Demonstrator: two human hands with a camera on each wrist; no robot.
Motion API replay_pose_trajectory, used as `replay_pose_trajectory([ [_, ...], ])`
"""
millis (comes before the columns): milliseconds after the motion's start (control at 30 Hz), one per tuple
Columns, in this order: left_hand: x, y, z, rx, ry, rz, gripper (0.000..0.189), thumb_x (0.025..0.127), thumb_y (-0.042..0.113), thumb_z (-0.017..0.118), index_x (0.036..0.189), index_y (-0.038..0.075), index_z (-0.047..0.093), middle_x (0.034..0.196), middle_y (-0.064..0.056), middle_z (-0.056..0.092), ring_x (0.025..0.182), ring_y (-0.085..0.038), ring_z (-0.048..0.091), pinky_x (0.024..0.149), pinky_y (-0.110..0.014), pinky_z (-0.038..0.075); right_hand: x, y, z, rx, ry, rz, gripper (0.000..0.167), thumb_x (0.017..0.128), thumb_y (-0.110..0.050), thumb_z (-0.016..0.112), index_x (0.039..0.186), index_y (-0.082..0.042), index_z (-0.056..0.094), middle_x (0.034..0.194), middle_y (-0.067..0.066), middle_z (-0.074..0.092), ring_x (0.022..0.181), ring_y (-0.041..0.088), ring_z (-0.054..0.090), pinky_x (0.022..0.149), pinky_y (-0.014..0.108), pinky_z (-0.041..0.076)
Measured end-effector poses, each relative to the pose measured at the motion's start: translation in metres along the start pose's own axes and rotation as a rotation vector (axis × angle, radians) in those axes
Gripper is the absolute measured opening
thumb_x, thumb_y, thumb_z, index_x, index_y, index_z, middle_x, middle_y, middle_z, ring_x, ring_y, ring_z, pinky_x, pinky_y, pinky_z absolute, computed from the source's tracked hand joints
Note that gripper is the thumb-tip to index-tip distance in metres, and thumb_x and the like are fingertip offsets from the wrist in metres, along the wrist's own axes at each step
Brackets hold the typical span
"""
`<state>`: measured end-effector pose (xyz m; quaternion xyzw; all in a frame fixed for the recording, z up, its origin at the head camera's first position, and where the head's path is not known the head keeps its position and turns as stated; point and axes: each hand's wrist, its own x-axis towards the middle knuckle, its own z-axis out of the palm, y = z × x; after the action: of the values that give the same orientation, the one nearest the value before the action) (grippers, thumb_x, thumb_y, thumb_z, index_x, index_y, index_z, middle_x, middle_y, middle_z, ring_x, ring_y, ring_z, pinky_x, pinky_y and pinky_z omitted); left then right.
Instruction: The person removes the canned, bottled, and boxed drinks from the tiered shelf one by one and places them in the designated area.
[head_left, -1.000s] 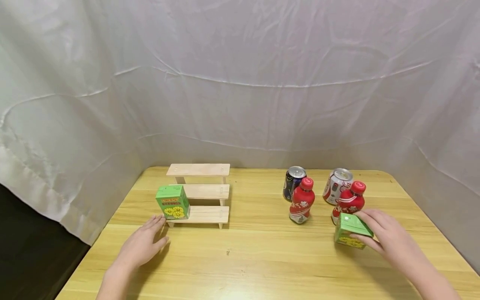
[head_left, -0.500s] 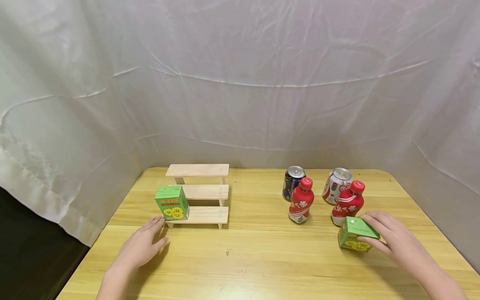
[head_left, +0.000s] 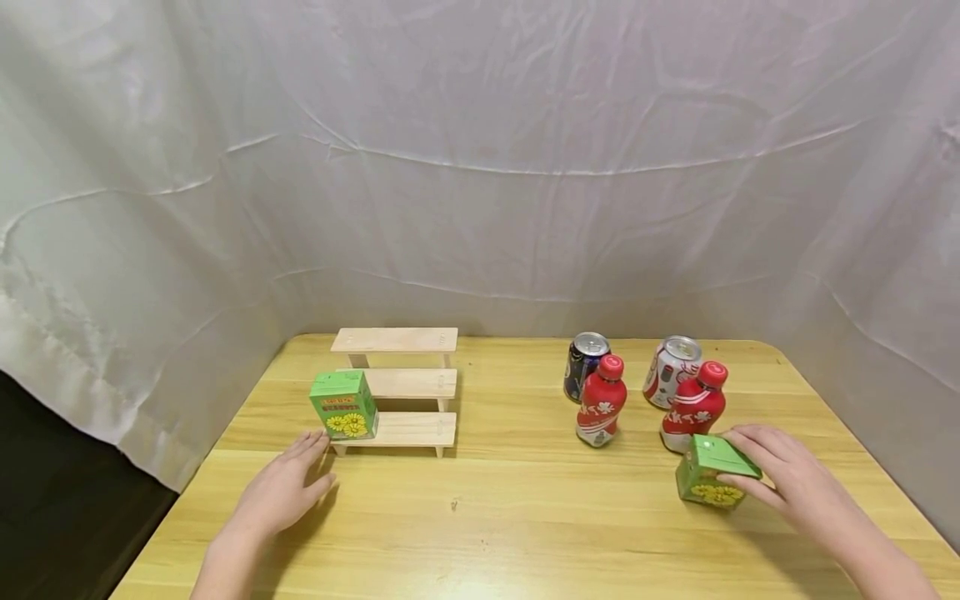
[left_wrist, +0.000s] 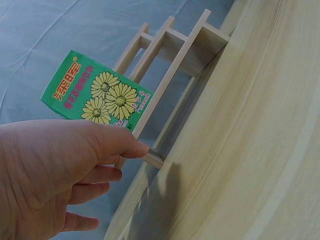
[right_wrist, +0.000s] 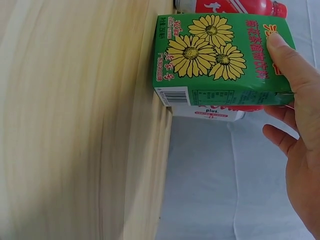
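On the right, my right hand [head_left: 780, 475] pinches the top of a green drink carton [head_left: 699, 479], thumb on the front and fingers behind. Yellow flowers are printed on this carton, which stands in front of a red bottle [head_left: 693, 412] and covers part of its base. My left hand [head_left: 281, 487] lies at the left end of a small three-step wooden shelf [head_left: 420, 427], fingers extended and thumb apart. Its fingertips are right by the lowest step. A second green drink carton [left_wrist: 102, 95] stands upright on the left of that step.
Another red bottle [head_left: 602, 404] stands left of the first one. Behind the bottles are a dark blue can [head_left: 580, 367] and a silver-white can [head_left: 667, 375]. Grey cloth [head_left: 525, 225] hangs around the back and sides of the wooden table [head_left: 487, 525].
My right hand has shifted the carton a little to the right and toward me, uncovering more of the red bottle behind. My left hand stays in place.
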<state>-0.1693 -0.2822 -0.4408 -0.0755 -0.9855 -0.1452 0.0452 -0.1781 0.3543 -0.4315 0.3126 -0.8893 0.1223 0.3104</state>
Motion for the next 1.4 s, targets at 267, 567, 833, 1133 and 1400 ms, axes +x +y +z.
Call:
replay_pose_trajectory([
  [267,0.0,0.0,-0.002,0.001,-0.003,0.001,0.061,0.091,0.028,0.065,0.14,-0.005,0.048,0.148,-0.024,0.043,0.139,-0.045,0.038,0.113,-0.061,0.033,0.001,0.004,-0.001,0.008,-0.018,0.022,0.059,0.06,-0.02,0.085,0.114,-0.008,0.067,0.109,0.005,0.064,0.105,0.014,0.048,0.109,-0.001,0.014],
  [567,0.001,0.0,0.0,0.001,-0.004,0.008,0.062,0.091,0.029,0.065,0.14,-0.004,0.048,0.149,-0.024,0.042,0.139,-0.045,0.037,0.113,-0.061,0.033,-0.001,0.006,-0.006,-0.036,-0.08,0.061,0.061,0.064,-0.022,0.085,0.121,-0.015,0.065,0.113,0.002,0.064,0.107,0.022,0.051,0.113,0.008,0.018],
  [833,0.001,-0.002,0.002,0.0,-0.006,0.0,0.063,0.091,0.03,0.065,0.141,-0.004,0.047,0.149,-0.024,0.041,0.139,-0.045,0.037,0.113,-0.061,0.033,-0.002,0.005,-0.011,-0.063,-0.147,0.11,0.06,0.072,-0.026,0.082,0.127,-0.016,0.062,0.118,0.005,0.065,0.111,0.028,0.053,0.102,0.046,0.039],
  [1133,0.0,-0.001,0.002,0.003,-0.003,0.007,0.062,0.091,0.029,0.066,0.14,-0.004,0.047,0.148,-0.024,0.042,0.139,-0.045,0.038,0.112,-0.061,0.033,-0.002,0.002,-0.015,-0.069,-0.159,0.126,0.067,0.071,-0.029,0.083,0.133,-0.019,0.059,0.122,0.008,0.064,0.113,0.033,0.053,0.107,0.053,0.037],
  [1400,0.0,-0.002,0.002,-0.005,-0.007,0.0,0.063,0.091,0.03,0.064,0.141,-0.004,0.046,0.15,-0.024,0.041,0.14,-0.045,0.036,0.113,-0.061,0.032,0.01,-0.006,-0.021,-0.085,-0.086,0.059,0.075,0.066,-0.032,0.084,0.135,-0.021,0.058,0.121,0.008,0.066,0.109,0.032,0.055,0.121,0.012,0.008],
])
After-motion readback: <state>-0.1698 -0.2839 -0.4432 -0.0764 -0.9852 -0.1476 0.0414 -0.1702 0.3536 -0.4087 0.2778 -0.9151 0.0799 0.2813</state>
